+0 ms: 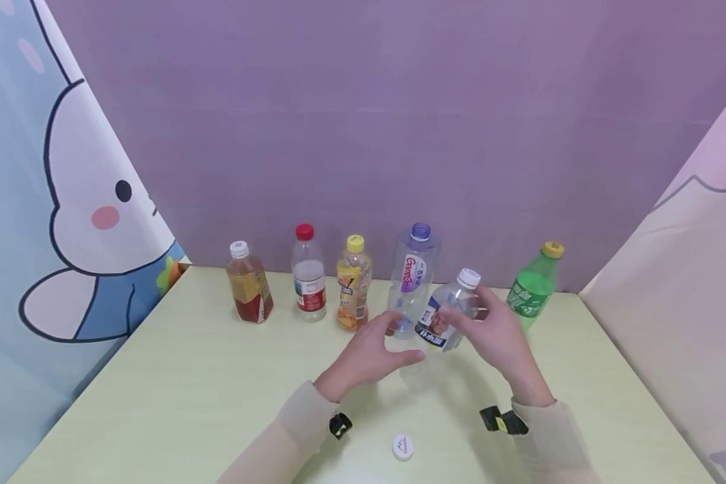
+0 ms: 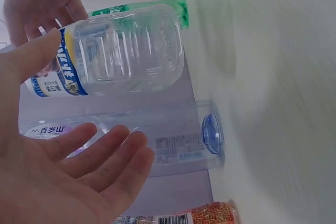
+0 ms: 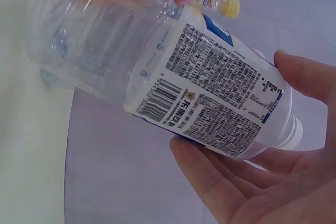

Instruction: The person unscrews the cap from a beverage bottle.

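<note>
My right hand (image 1: 501,339) grips a clear plastic bottle (image 1: 437,324) with a white cap and a blue-and-white label. It holds the bottle near the top, tilted and raised off the table. Beside the bottle's lower half is my left hand (image 1: 366,356), palm towards it, its fingers loosely extended and the thumb apart. In the left wrist view the left thumb overlaps the label (image 2: 52,74); whether it touches cannot be told. Right behind stands a tall clear bottle (image 1: 413,269) with a pink-lettered label, apparently capless. A loose white cap (image 1: 402,447) lies near the front of the table.
Along the back of the pale table (image 1: 175,403) stand an amber bottle (image 1: 249,289) with a white cap, a red-capped clear bottle (image 1: 310,289) and a yellow-capped orange bottle (image 1: 353,289). A green bottle (image 1: 532,286) is at the right. A purple backdrop (image 1: 363,134) rises behind.
</note>
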`<state>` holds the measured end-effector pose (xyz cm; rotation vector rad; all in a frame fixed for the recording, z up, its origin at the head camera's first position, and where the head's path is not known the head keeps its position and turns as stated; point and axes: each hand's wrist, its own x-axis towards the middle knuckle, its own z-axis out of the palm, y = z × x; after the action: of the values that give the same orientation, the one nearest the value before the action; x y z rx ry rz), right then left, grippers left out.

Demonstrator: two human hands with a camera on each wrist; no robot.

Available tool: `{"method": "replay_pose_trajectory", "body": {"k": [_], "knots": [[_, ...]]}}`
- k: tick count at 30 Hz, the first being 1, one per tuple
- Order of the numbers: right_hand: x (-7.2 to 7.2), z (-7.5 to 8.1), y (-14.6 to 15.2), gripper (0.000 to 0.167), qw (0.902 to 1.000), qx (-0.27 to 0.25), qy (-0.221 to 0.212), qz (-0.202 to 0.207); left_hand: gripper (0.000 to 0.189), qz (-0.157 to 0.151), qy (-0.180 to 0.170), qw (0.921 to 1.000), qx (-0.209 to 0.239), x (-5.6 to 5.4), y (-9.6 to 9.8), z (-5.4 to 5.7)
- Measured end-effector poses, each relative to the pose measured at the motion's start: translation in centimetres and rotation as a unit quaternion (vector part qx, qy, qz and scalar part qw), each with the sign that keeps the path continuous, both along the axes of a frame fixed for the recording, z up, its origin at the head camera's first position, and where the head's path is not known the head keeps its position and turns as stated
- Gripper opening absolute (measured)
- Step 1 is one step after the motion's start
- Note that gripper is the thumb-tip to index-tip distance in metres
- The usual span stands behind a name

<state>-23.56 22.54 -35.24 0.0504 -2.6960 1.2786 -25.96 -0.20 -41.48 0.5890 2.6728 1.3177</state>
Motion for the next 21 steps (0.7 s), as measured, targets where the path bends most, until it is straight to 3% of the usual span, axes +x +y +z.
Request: {"method": "replay_pose_trajectory", "body": {"k": [21], "knots": [[0.6, -0.1, -1.9, 0.074, 0.9996, -0.006, 0.000, 0.029, 0.094, -0.024, -0.012, 0.9995, 0.015, 0.3, -0.6, 0.9]]}}
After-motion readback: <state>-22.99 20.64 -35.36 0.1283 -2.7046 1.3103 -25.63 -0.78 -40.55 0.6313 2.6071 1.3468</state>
